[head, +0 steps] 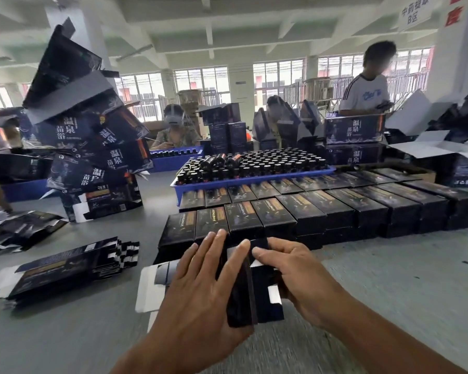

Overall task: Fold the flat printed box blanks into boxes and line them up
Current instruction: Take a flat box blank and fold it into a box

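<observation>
Hands working half-folded box (241, 287): left hand (200, 287) pressing flat, fingers straight; right hand (295, 271) gripping right side, near lined-up boxes (295, 211)

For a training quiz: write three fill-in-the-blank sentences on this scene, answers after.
1. The stack of flat blanks lies to the ___ of both hands.
2. The bottles stand in a ___ tray.
3. The left hand and right hand hold one dark ___.

Answers: left; blue; box
</observation>
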{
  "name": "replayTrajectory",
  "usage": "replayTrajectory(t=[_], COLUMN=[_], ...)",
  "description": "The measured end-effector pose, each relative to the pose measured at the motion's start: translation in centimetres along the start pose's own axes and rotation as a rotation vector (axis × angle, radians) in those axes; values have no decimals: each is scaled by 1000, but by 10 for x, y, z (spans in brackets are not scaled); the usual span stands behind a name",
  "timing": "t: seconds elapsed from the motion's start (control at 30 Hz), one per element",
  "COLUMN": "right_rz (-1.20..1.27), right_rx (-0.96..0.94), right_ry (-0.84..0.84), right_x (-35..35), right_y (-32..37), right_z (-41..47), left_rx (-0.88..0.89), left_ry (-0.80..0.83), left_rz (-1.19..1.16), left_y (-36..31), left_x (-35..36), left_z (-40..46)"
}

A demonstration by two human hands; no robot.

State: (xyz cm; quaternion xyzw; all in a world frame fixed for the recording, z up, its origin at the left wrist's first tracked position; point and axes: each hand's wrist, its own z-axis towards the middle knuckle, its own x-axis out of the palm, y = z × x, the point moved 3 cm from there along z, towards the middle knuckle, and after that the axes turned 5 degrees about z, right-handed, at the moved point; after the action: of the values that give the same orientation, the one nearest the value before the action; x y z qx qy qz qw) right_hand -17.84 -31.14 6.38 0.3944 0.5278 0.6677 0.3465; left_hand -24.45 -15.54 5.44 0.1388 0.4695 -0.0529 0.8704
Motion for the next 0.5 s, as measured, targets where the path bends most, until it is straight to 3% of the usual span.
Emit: replayTrajectory(t=[0.1, 0.33, 0.5], right_rz=[-67, -106, -245], right_rx=[0, -76, -199], right_ry=[63, 58, 13], right_x=[1, 0, 1], right_y=[-1, 0, 3], right_z=[0, -3, -5], left_rx=[-57, -129, -120], left_ry=[73, -124, -114], left_rz=[-50, -23, -11], left_y=[3, 21, 21], left_x=[9, -14, -24], left_z=[-3, 3, 3])
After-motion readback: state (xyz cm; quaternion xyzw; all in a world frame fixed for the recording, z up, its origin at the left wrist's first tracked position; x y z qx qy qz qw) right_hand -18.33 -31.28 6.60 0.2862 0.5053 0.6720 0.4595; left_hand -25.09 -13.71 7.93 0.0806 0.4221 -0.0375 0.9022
